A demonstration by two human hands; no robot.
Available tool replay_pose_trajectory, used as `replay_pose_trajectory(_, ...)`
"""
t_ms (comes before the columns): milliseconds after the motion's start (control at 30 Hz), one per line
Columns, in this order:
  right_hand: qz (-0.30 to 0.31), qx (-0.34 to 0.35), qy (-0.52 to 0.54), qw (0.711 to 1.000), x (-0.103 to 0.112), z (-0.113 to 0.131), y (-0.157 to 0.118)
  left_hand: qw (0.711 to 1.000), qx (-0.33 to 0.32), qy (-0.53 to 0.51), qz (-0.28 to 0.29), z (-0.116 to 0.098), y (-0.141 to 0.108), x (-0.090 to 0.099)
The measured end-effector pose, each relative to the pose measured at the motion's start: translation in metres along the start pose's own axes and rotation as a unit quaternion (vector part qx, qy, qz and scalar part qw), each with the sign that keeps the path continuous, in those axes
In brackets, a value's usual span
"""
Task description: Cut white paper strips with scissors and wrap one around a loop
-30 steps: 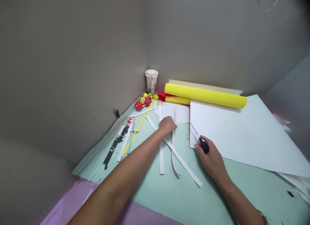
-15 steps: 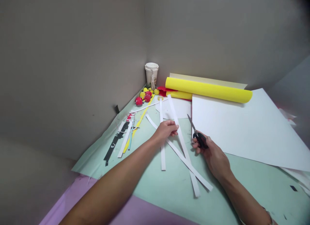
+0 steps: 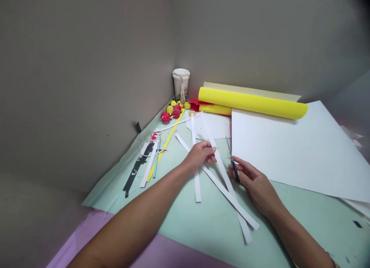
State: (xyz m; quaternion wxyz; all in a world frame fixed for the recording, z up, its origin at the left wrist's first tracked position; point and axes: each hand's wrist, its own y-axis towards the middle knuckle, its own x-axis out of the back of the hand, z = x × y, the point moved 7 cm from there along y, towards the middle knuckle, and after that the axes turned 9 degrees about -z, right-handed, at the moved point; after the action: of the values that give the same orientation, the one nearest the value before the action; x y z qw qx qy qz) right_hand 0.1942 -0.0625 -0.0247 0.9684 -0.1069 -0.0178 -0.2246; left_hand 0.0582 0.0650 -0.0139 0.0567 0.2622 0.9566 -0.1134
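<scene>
While several white strips (image 3: 214, 178), seemingly already cut, lay on the tabletop (image 3: 187, 225) to the left of the white sheet (image 3: 291, 152), this sheet looked large and not yet divided. Near its left edge, the right hand (image 3: 256, 181) had its grip around scissors (image 3: 235, 171); further left, the left hand (image 3: 202, 154) pinched one more strip (image 3: 222, 168). Beyond the sheet's far left corner stood a cup (image 3: 178, 85), whose label (image 3: 182, 92) I could not read.

Paper strips (image 3: 224, 171) left of sheet (image 3: 283, 152), cup (image 3: 179, 87) behind balls (image 3: 165, 118)

Grey walls (image 3: 86, 67) at a corner (image 3: 172, 37); dim light; pale green sheet (image 3: 185, 221) beside a lilac surface (image 3: 173, 256)
</scene>
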Motion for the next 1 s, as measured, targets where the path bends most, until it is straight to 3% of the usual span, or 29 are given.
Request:
replay_pose_trajectory(200,-0.023,0.030,-0.101,0.994,0.002,0.008,-0.003,0.999,0.012,-0.037,-0.006,0.000,0.001,0.002)
replay_pose_trajectory(533,-0.022,0.205,-0.271,0.940,-0.007,0.018,-0.012,0.996,0.032,-0.084,0.003,-0.001,0.001,0.004)
replay_pose_trajectory(1000,-0.027,0.265,-0.305,0.914,-0.011,0.026,-0.016,0.994,0.050,-0.091,0.018,0.003,0.000,-0.002)
